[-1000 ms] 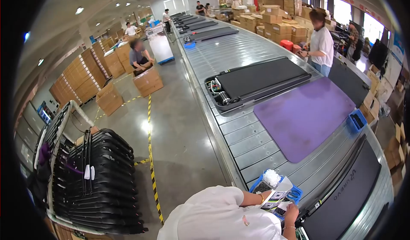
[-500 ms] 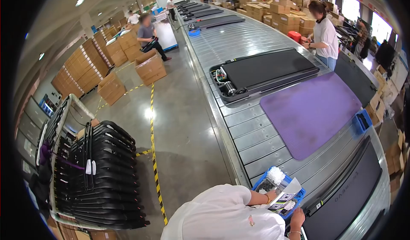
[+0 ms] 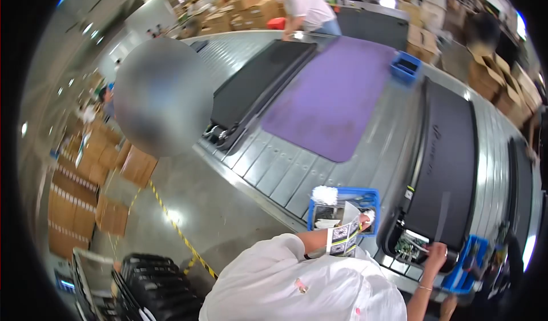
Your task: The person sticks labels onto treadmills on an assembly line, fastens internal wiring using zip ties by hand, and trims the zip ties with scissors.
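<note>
Well, left hand (image 3: 363, 222) clamps a flat printed sheet (image 3: 342, 238); right hand (image 3: 436, 255), near thin wires (image 3: 409, 248): grip unclear.

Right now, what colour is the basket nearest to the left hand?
The basket is blue; it shows best in the head view.

One wide head-camera view, forward and down across the conveyor (image 3: 394, 135), white shirt (image 3: 262, 284) close below.

purple mat (image 3: 337, 95), flat | cardboard boxes (image 3: 71, 207), stacked | yellow-black floor tape (image 3: 194, 256)
</note>
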{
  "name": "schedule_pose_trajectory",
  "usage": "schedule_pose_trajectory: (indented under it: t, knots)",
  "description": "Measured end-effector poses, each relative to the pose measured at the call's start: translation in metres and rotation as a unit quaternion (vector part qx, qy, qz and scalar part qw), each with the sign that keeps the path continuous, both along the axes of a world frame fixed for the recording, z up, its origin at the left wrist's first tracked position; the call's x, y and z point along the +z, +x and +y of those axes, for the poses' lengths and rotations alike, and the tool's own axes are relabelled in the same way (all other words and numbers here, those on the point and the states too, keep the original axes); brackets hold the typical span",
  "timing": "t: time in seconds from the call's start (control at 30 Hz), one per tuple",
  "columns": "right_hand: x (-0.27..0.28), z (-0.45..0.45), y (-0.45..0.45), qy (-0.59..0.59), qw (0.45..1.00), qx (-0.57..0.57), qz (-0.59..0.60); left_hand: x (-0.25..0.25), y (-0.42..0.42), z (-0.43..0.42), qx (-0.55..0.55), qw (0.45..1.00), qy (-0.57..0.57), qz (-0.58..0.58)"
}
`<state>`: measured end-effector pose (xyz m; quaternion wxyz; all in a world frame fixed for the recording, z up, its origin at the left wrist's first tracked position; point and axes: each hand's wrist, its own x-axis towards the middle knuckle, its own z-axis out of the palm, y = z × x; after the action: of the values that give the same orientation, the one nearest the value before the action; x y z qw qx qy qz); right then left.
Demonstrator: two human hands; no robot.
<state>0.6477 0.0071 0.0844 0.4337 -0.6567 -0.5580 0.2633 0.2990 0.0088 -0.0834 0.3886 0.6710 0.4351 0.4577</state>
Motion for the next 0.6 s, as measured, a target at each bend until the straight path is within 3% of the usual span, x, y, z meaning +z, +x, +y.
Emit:
schedule_pose_trajectory:
  t: [0.07,0.1,0.2,0.27,0.3,0.33,0.37,0.43,0.53,0.57,0.6]
  knots:
    - [-0.021,-0.036,-0.041,-0.106,0.985,0.024,0.134,0.068,0.009,0.005,-0.128,0.97,-0.2,0.049]
    - [-0.029,-0.053,-0.061,-0.125,0.98,0.041,0.151,0.077,0.019,0.007,-0.135,0.969,-0.201,0.058]
    - [-0.041,-0.087,-0.097,-0.206,0.961,0.055,0.176,0.078,0.071,0.004,-0.217,0.908,-0.339,-0.119]
    - [-0.03,-0.105,-0.092,-0.236,0.959,0.055,0.144,0.024,0.094,0.002,-0.275,0.899,-0.299,-0.166]
    - [-0.011,-0.113,-0.087,-0.261,0.957,0.021,0.128,0.042,0.1,-0.004,-0.291,0.88,-0.247,-0.283]
    - [0.001,-0.115,-0.073,-0.292,0.95,0.017,0.112,0.101,0.1,0.008,-0.332,0.933,-0.129,0.054]
    - [-0.012,-0.124,-0.053,-0.282,0.947,0.012,0.155,0.069,0.108,0.004,-0.315,0.926,-0.209,-0.009]
    - [0.002,-0.137,-0.023,-0.237,0.958,-0.062,0.149,0.059,0.125,0.012,-0.325,0.924,-0.201,0.01]
    - [-0.012,-0.162,0.04,-0.217,0.946,-0.168,0.174,0.077,0.162,0.033,-0.202,0.878,-0.429,0.059]
    - [-0.011,-0.167,0.058,-0.209,0.939,-0.21,0.174,0.079,0.175,0.038,-0.212,0.875,-0.43,0.061]
    - [-0.01,-0.171,0.072,-0.201,0.931,-0.248,0.175,0.081,0.184,0.042,-0.208,0.907,-0.361,0.064]
